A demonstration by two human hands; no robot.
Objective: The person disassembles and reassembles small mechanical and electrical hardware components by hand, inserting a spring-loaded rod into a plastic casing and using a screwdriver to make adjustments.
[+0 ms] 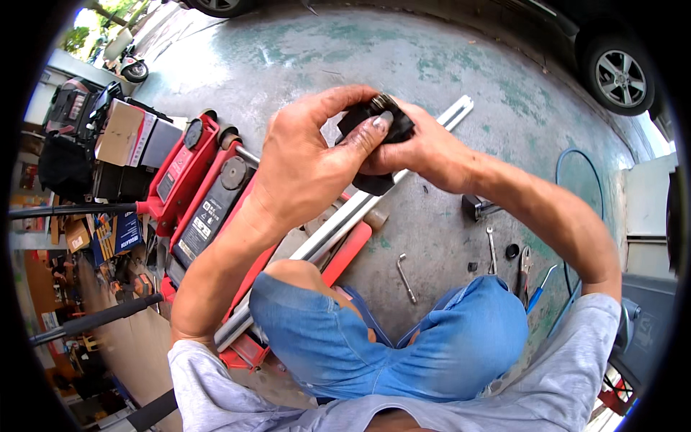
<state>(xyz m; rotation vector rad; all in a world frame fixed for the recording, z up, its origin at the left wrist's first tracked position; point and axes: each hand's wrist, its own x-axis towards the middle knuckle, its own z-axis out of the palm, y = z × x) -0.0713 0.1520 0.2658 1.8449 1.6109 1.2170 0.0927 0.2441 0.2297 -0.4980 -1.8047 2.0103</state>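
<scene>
Both my hands hold a small black part (pixel 373 185) up in front of me, above a long silver metal bar (pixel 345 219). A ribbed metal piece, coil-like or threaded, (pixel 379 103) shows at the part's top. My left hand (pixel 313 147) grips it from the left, its dirt-stained thumb pressed across the front and its index finger along the top. My right hand (pixel 435 153) wraps it from the right, with the fingers partly hidden behind the part. Its exact kind cannot be made out.
Red floor jacks (pixel 183 169) stand left. On the floor lie an L-shaped socket wrench (pixel 406 279), a combination wrench (pixel 491 250), a black ring (pixel 512 251), pliers (pixel 523 271) and a blue-handled tool (pixel 535 299). A blue hose (pixel 600 183) curves at right, below a car wheel (pixel 619 78).
</scene>
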